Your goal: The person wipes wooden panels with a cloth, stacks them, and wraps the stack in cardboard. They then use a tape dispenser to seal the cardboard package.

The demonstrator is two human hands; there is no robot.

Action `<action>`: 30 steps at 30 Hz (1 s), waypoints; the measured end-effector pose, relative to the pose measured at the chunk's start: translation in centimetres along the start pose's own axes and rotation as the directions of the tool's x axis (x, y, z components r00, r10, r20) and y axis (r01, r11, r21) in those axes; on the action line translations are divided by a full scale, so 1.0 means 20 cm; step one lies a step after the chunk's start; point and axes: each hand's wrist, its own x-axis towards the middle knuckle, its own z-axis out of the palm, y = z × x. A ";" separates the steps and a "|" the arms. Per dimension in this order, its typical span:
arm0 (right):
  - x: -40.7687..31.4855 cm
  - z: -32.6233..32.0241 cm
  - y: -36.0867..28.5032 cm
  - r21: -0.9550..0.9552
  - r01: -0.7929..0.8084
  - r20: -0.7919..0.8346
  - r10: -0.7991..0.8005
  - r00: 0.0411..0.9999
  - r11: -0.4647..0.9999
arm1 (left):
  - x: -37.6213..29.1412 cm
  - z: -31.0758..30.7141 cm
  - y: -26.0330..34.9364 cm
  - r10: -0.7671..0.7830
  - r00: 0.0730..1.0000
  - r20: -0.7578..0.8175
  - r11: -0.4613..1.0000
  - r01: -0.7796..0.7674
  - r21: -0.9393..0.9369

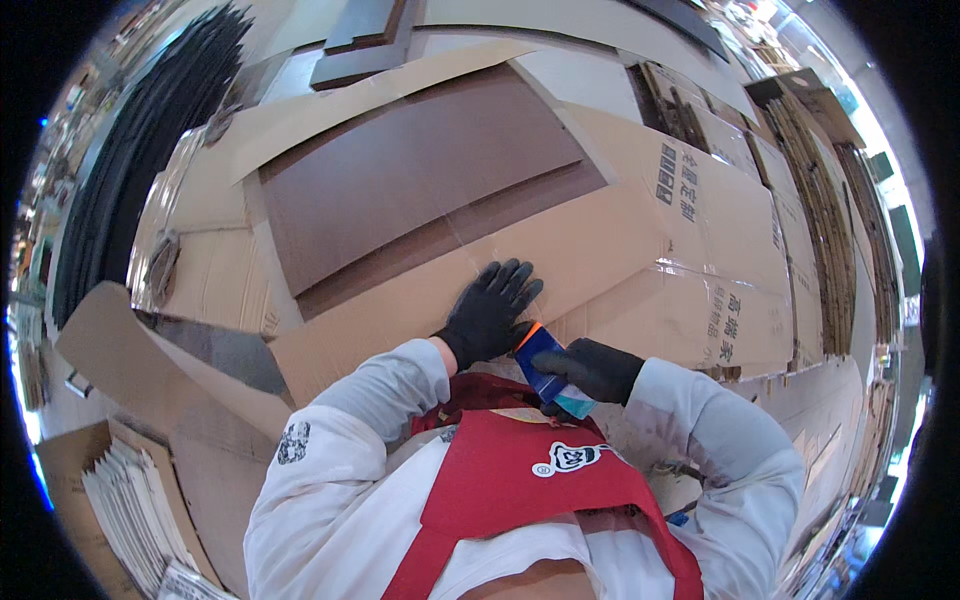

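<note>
My left hand (491, 311), in a black glove, lies palm down on a long cardboard flap (375, 330) with its fingers stretched out. In my right hand (600, 371), also gloved in black, is a blue item with an orange edge (541, 361). Its orange end is close to the left thumb; the grip partly hides it, so its exact kind cannot be told. Beyond the flap, brown flat panels (420, 172) lie stacked on the cardboard sheet, the upper one set back from the lower one's near edge. Another cardboard strip (360, 105) runs along their far side.
Flattened printed cartons (720, 247) lie on the right, beside stacked cardboard (814, 217). Long black strips (150, 150) are bundled at the left. A curled cardboard piece (150, 360) rises at lower left, near a carton of white sheets (135, 502). Dark panels (360, 45) lie at the back.
</note>
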 end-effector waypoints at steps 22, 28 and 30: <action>-0.10 -0.75 0.59 -0.536 -0.187 -0.828 -0.471 0.303 0.823 | 0.10 -0.02 0.05 0.014 0.970 0.243 0.997 -0.031 0.067; 0.19 -0.96 0.92 -0.305 -0.300 -0.882 -0.387 -0.268 0.904 | 0.13 0.00 0.04 0.135 0.963 0.235 0.990 -0.139 0.000; 0.18 -0.80 0.87 -0.398 -0.271 -0.814 -0.473 -0.337 0.877 | 0.12 -0.04 0.04 0.104 0.958 0.266 0.989 -0.128 0.074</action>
